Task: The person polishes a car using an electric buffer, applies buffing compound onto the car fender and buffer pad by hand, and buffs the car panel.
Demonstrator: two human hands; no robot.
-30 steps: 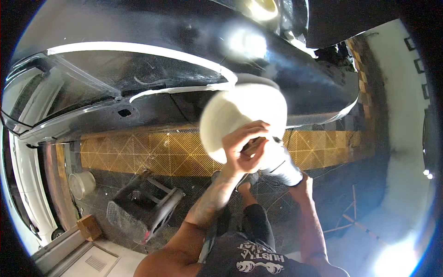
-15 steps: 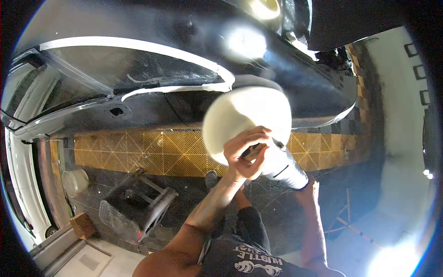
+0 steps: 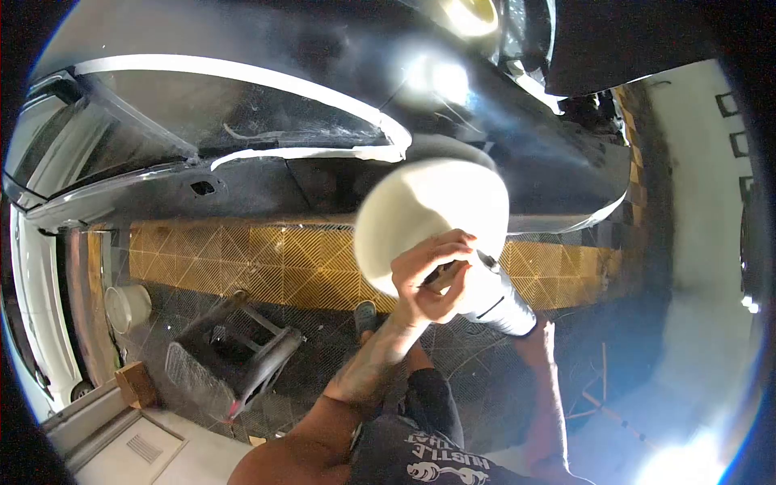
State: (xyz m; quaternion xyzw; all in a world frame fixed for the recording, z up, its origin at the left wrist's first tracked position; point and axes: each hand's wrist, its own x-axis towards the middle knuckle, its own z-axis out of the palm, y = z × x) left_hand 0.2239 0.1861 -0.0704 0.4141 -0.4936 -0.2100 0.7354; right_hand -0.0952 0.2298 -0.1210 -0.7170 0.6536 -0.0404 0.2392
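Note:
A power polisher (image 3: 503,309) with a large, round, cream-white pad (image 3: 453,194) is held up at the side of a dark car (image 3: 339,190). My left hand (image 3: 432,275) is curled over the tool's head, right behind the pad. At the rear end of the silver-grey body, my right hand (image 3: 537,335) is wrapped round it, its fingers partly hidden. The pad overlaps the dark panel near the window's front corner; whether it touches cannot be seen. White tape (image 3: 242,77) edges the window, and a bright light reflection lies on the panel above.
A dusty black rolling stool (image 3: 234,347) stands behind on the left, near a white bucket (image 3: 129,309) and a cardboard box (image 3: 136,385). The floor has yellow tiles (image 3: 315,263) and dark ones. A white car (image 3: 40,299) is at far left, and a bright lamp (image 3: 683,465) at lower right.
The view has shifted slightly, with the stool and bucket now a little farther left. My foot shows more beside the stool. Both hands keep their hold, and the pad sits slightly lower in view.

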